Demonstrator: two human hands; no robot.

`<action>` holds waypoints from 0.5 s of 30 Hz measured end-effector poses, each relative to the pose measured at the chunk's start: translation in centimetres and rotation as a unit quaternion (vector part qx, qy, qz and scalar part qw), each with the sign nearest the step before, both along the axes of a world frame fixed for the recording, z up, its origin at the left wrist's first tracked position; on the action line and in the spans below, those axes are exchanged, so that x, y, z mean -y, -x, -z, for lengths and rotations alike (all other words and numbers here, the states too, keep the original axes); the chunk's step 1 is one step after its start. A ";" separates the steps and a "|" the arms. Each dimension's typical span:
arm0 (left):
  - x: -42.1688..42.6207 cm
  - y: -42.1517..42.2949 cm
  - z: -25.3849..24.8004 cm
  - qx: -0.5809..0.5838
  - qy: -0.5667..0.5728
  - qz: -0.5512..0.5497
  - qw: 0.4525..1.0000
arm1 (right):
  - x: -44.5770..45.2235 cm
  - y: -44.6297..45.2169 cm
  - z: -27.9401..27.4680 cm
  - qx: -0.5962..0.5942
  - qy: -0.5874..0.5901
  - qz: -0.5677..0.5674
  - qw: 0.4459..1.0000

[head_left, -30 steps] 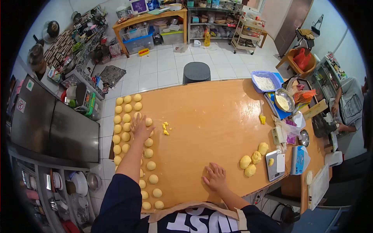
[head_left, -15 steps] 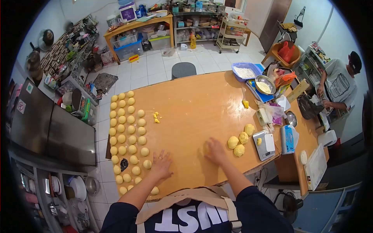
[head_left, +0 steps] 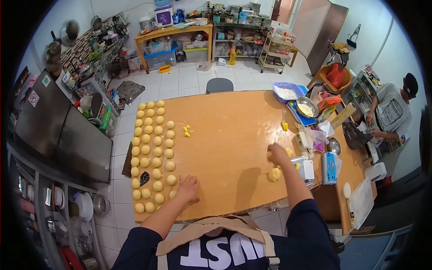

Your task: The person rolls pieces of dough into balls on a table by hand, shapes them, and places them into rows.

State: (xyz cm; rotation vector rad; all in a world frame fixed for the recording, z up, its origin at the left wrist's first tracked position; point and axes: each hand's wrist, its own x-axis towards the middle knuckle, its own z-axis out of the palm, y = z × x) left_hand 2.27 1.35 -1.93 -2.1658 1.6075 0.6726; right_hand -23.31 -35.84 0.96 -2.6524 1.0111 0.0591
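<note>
My left hand (head_left: 189, 189) lies palm down on the wooden table, fingers spread, beside the rows of small round dough balls (head_left: 157, 173). It holds nothing. Over the larger yellow dough lumps on the right, my right hand (head_left: 279, 155) is curled around one lump, mostly hidden by its fingers. A dough lump (head_left: 273, 174) sits just below that hand, and part of another shows behind it. A black object (head_left: 144, 178) lies among the small balls. Yellow scraps (head_left: 187, 131) lie near the rows' right side.
Along the right stand a kitchen scale (head_left: 307, 170), a tissue pack (head_left: 330, 168), a metal bowl (head_left: 307, 107) and a purple basket of white powder (head_left: 288, 91). A grey stool (head_left: 219, 85) stands beyond the table. Another person (head_left: 390, 108) works at far right.
My right hand has moved right and away from me, from bare table to the dough lumps, and its fingers have curled. The left hand stays on the table. The view has shifted slightly.
</note>
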 end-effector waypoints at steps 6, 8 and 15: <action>-0.1 -0.2 2.0 0.011 0.022 0.010 1.000 | -4.2 -1.4 -21.7 0.271 0.096 -0.019 0.958; -0.2 -0.1 2.0 0.006 0.018 0.004 1.000 | -7.0 -0.4 -27.2 0.367 0.234 -0.035 0.900; 0.5 0.5 0.2 -0.008 0.014 -0.013 1.000 | -16.3 3.3 -8.7 0.219 0.344 -0.026 0.913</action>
